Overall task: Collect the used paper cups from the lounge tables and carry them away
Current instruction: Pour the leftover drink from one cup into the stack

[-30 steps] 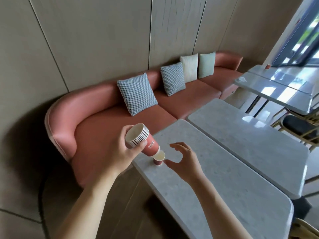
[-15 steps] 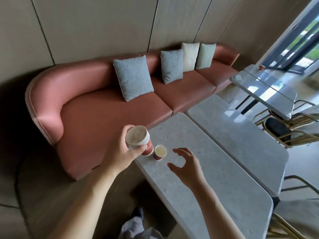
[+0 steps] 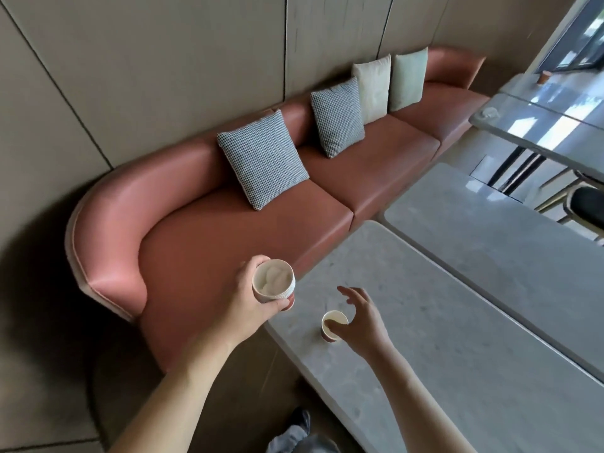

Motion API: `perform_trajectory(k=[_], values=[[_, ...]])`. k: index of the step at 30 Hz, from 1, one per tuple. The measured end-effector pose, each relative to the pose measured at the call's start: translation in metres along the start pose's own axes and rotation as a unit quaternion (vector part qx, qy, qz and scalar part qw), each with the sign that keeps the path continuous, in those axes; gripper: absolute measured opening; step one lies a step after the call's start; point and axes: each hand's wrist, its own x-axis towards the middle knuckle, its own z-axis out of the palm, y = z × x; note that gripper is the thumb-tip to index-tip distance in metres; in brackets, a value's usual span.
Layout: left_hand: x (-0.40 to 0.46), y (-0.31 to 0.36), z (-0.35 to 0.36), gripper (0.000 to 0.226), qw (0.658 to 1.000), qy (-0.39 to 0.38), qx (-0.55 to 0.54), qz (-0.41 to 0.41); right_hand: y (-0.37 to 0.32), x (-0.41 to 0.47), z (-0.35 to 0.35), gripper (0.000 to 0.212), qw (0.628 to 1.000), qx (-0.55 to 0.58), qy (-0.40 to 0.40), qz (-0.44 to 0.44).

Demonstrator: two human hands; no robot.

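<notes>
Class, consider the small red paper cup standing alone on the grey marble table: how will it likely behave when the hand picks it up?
The small red paper cup looks light, being small and thin-walled. Its paper wall would probably dent under a firm squeeze. Standing upright on the smooth grey marble table, it may slide or tip if the right hand nudges it.

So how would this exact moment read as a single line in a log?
left hand: holds stacked cups | right hand: open, reaching at single cup | single cup: upright on near table | step: pickup not yet done
</notes>
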Motion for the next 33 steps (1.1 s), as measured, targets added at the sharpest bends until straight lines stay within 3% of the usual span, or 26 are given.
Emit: perform_trajectory(k=[5,10,25,33], values=[[0.040,-0.001,0.009,0.072,0.999,-0.008,0.043,0.018,0.011,0.043,0.009,0.096,0.997,-0.025,-0.074,0.027],[0.074,-0.013,0.020,0.074,0.996,-0.062,0.063,-0.006,0.029,0.051,0.018,0.101,0.987,-0.048,-0.141,0.065],[0.234,-0.036,0.078,0.080,0.956,-0.258,0.096,0.107,0.023,0.059,0.036,0.100,0.972,-0.022,-0.049,0.230],[0.217,-0.050,0.107,0.078,0.904,-0.400,0.119,0.093,0.011,0.036,0.070,0.102,0.957,-0.017,-0.011,0.289]])
